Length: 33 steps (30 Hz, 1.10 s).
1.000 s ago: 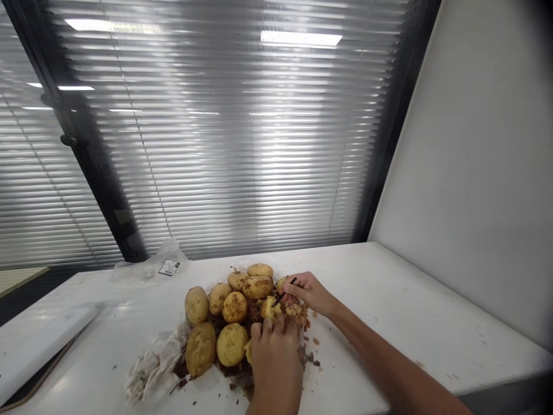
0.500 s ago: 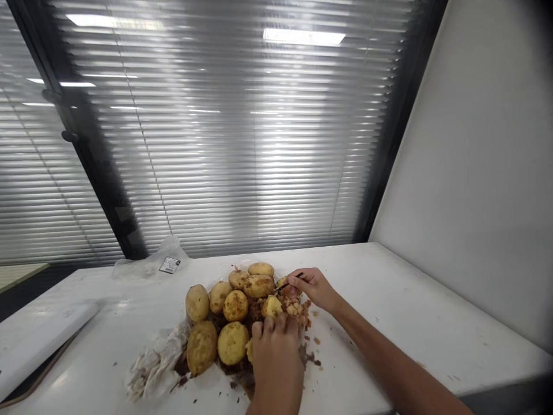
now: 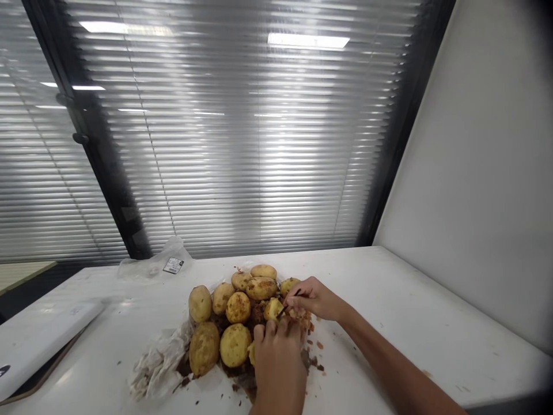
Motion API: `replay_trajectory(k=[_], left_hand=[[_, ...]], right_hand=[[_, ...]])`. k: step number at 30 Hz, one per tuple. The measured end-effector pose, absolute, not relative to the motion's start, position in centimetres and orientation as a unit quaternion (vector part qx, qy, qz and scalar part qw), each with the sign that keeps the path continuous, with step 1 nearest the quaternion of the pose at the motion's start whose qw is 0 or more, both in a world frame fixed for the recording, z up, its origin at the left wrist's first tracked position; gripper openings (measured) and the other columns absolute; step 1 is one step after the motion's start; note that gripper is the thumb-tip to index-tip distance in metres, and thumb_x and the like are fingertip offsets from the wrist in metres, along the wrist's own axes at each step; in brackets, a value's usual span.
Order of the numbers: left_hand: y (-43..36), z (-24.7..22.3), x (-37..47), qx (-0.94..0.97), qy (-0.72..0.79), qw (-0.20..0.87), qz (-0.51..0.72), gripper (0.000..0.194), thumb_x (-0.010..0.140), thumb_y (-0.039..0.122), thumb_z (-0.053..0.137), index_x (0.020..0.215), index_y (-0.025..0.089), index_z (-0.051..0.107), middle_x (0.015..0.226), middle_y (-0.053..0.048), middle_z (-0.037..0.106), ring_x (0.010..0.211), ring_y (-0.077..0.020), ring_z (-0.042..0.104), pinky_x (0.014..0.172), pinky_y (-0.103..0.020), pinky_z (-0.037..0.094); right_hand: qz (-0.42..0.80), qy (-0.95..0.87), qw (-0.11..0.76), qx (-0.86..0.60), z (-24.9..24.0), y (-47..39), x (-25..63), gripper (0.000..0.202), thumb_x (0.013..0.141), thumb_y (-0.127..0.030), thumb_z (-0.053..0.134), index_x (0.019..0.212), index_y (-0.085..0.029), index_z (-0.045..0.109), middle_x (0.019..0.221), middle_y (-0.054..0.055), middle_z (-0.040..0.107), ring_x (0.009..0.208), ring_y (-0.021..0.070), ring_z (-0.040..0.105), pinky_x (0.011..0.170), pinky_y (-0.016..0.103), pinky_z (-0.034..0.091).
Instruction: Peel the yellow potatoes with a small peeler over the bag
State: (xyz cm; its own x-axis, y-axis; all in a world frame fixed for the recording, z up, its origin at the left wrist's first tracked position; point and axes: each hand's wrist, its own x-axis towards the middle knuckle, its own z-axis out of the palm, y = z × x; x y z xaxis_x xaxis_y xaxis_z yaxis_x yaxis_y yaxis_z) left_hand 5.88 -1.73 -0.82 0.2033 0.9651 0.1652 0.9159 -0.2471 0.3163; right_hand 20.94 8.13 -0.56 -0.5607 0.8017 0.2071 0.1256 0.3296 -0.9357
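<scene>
My left hand (image 3: 280, 360) is closed, fingers curled against the near side of a partly peeled potato (image 3: 272, 309) with pale yellow flesh. In my right hand (image 3: 313, 297), thumb and fingers pinch a thin dark tool (image 3: 282, 311); its tip meets that potato, and its exact kind is unclear. Several potatoes surround it to the left and behind, among them a cut-looking round one (image 3: 235, 344), a large brown one (image 3: 204, 349) and a long blotchy one (image 3: 261, 287). Reddish-brown scraps (image 3: 307, 323) lie beneath and right of my hands. My left palm hides what is below it.
A crumpled whitish wad (image 3: 158, 363) lies left of the potatoes. Farther back is a clear plastic bag (image 3: 151, 262) with a label. A white flat device (image 3: 52, 346) occupies the left of the white table (image 3: 389, 288). Blinds and a wall bound the table.
My right hand has come down and nearer, bringing the tool's tip onto the partly peeled potato and uncovering another potato behind it. My left hand stays in place; the view has shifted slightly.
</scene>
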Motion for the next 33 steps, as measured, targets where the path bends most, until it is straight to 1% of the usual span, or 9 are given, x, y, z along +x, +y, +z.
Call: replay_trajectory(k=[4,8,11,13,16,18,23,29,33], left_hand=[[-1.6,-1.1,5.9,0.769,0.612,0.064,0.171,0.029,0.091,0.021,0.045,0.112,0.031,0.063,0.116,0.001,0.066,0.101,-0.0247,0.056,0.083,-0.043,0.03],[-1.4,-2.1,5.9,0.766,0.615,0.054,0.182,0.027,0.088,0.022,0.05,0.109,0.031,0.064,0.114,0.001,0.066,0.099,-0.0247,0.056,0.083,-0.043,0.03],[-1.3,-2.8,6.0,0.764,0.615,0.043,0.191,0.026,0.085,0.02,0.053,0.104,0.032,0.065,0.109,0.002,0.068,0.098,-0.0249,0.056,0.083,-0.042,0.029],[-1.3,-3.0,6.1,0.761,0.616,0.036,0.198,0.026,0.086,0.02,0.052,0.105,0.032,0.064,0.109,0.002,0.068,0.097,-0.0245,0.056,0.082,-0.042,0.029],[-1.4,-2.9,6.1,0.758,0.619,0.028,0.202,0.027,0.087,0.018,0.051,0.105,0.033,0.064,0.109,0.004,0.068,0.094,-0.0228,0.057,0.082,-0.041,0.029],[-1.5,-2.8,6.1,0.758,0.619,0.024,0.204,0.026,0.087,0.018,0.052,0.103,0.034,0.065,0.109,0.004,0.068,0.094,-0.0225,0.057,0.081,-0.041,0.029],[-1.5,-2.7,5.9,0.763,0.612,0.026,0.204,0.025,0.088,0.02,0.051,0.105,0.033,0.065,0.11,0.004,0.068,0.095,-0.0223,0.056,0.081,-0.041,0.028],[-1.4,-2.6,5.9,0.756,0.623,0.031,0.197,0.025,0.088,0.022,0.051,0.106,0.033,0.064,0.111,0.004,0.067,0.096,-0.0218,0.056,0.081,-0.04,0.027],[-1.4,-2.4,5.9,0.759,0.62,0.043,0.194,0.024,0.088,0.024,0.051,0.105,0.034,0.065,0.11,0.004,0.067,0.097,-0.0204,0.056,0.08,-0.039,0.027]], right_hand=[[0.408,-0.787,0.34,-0.314,0.2,7.8,21.2,0.029,0.079,-0.043,0.07,0.082,-0.015,0.076,0.07,0.006,0.07,0.056,0.0141,0.061,0.051,0.023,0.047],[0.284,-0.856,0.302,-0.31,0.8,7.2,21.2,0.015,0.086,-0.029,0.064,0.087,-0.02,0.076,0.081,0.005,0.073,0.071,0.0165,0.065,0.064,0.025,0.051],[0.163,-0.892,0.293,-0.302,0.6,6.8,20.8,0.021,0.091,-0.02,0.052,0.091,-0.021,0.073,0.087,0.005,0.071,0.082,0.0181,0.062,0.072,0.029,0.05],[0.095,-0.905,0.295,-0.293,0.3,6.9,20.6,0.025,0.093,-0.017,0.046,0.091,-0.019,0.071,0.085,0.006,0.068,0.083,0.0191,0.058,0.071,0.03,0.048],[0.03,-0.905,0.312,-0.289,0.1,7.1,20.5,0.025,0.093,-0.015,0.043,0.088,-0.017,0.067,0.08,0.007,0.064,0.078,0.0192,0.052,0.066,0.03,0.045],[0.025,-0.903,0.319,-0.286,0.2,7.1,20.6,0.024,0.093,-0.014,0.043,0.088,-0.017,0.066,0.08,0.007,0.064,0.077,0.0188,0.051,0.065,0.029,0.044],[0.06,-0.917,0.304,-0.251,0.1,7.1,20.3,0.024,0.094,-0.014,0.042,0.085,-0.017,0.064,0.079,0.005,0.063,0.078,0.0173,0.052,0.071,0.029,0.045],[0.028,-0.897,0.338,-0.283,-0.1,7.2,20.3,0.025,0.096,-0.018,0.039,0.088,-0.017,0.063,0.077,0.007,0.062,0.075,0.0186,0.05,0.065,0.03,0.043],[0.073,-0.915,0.307,-0.25,0.2,6.9,20.3,0.026,0.095,-0.017,0.039,0.083,-0.018,0.062,0.076,0.005,0.062,0.077,0.018,0.051,0.07,0.03,0.044]])
